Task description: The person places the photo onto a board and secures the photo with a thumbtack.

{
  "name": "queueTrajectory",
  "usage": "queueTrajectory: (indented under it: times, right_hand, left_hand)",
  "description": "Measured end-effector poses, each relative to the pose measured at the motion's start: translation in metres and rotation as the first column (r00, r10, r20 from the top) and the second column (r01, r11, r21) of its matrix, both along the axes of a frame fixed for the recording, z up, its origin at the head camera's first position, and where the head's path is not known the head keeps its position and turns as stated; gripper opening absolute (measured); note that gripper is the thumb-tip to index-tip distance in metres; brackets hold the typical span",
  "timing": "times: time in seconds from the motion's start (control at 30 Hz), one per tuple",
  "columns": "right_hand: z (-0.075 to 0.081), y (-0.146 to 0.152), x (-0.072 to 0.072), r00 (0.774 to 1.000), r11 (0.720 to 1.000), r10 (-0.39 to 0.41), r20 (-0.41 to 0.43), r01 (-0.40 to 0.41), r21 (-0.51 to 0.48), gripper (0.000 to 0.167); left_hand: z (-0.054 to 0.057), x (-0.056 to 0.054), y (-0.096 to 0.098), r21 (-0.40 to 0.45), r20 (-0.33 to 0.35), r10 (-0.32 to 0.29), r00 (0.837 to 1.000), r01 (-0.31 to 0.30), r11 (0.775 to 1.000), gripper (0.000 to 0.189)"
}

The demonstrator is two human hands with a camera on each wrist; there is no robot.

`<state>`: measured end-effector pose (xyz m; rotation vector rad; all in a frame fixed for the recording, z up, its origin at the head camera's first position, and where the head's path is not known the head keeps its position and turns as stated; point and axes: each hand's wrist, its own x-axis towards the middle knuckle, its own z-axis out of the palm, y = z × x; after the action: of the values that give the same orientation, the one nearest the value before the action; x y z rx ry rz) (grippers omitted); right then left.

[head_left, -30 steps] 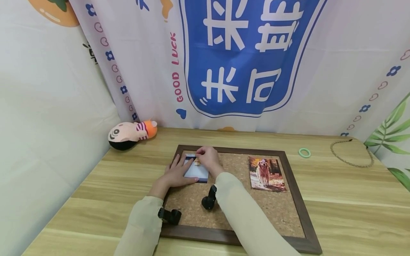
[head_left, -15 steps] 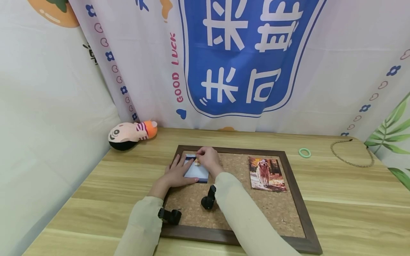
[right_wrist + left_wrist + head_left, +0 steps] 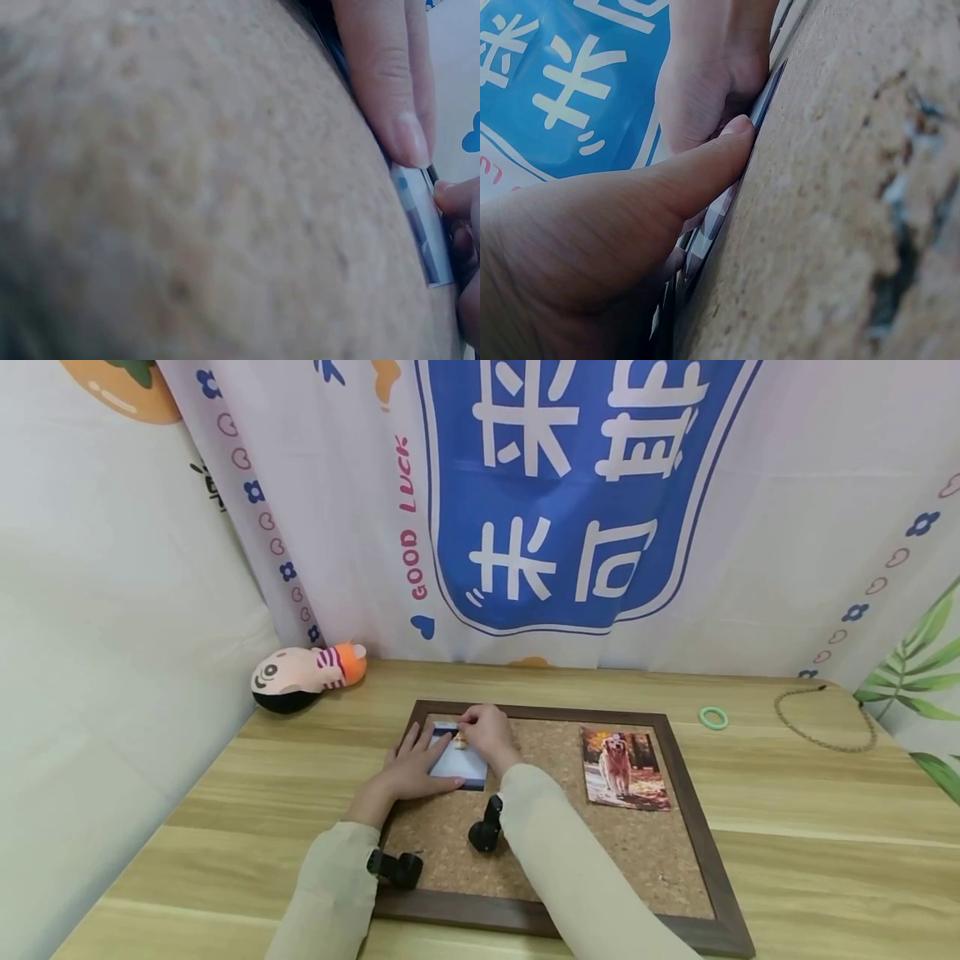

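Observation:
A framed corkboard (image 3: 442, 843) lies on the table under both hands. My left hand (image 3: 412, 772) rests with spread, straight fingers on a pale blue-and-white photo (image 3: 459, 764) at the board's upper left. In the left wrist view, its thumb (image 3: 712, 157) presses near the photo's edge. At the photo's top, my right hand (image 3: 486, 733) has curled fingers and pinches what seems a small pin, mostly hidden by the fingertips. The right wrist view shows the photo (image 3: 426, 232) edge-on between both hands. A dog photo (image 3: 626, 768), with a pale pin at its top, lies on the board's right side.
A plush doll (image 3: 307, 677) lies at the table's back left. Beyond the board's right side are a green ring (image 3: 712, 718) and a beaded string (image 3: 817, 742). A printed curtain (image 3: 525, 647) hangs behind the table.
Both hands keep their places on the photo. The head view has shifted very slightly.

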<state>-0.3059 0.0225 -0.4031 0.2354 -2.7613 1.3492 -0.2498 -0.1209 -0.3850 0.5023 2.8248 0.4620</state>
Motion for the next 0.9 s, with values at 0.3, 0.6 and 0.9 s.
queueTrajectory:
  times: [0.3, 0.6, 0.9]
  right_hand:
    - [0.0028, -0.0014, 0.0007, 1.000, 1.000, 0.005, 0.006, -0.005, 0.002, 0.009]
    - [0.0000, 0.0009, -0.0003, 1.000, 1.000, 0.012, 0.007, -0.012, 0.020, 0.009]
    - [0.0006, -0.0005, -0.0005, 1.000, 0.997, 0.021, 0.003, -0.021, 0.072, 0.010]
  left_hand:
    - [0.0006, 0.0000, -0.0014, -0.008, -0.001, 0.002, 1.000, -0.002, 1.000, 0.081]
    - [-0.0004, 0.0005, -0.0009, 0.006, -0.004, -0.012, 1.000, 0.012, 1.000, 0.081]
    - [-0.0003, 0.0020, -0.0011, 0.017, -0.005, -0.007, 1.000, 0.007, 1.000, 0.081]
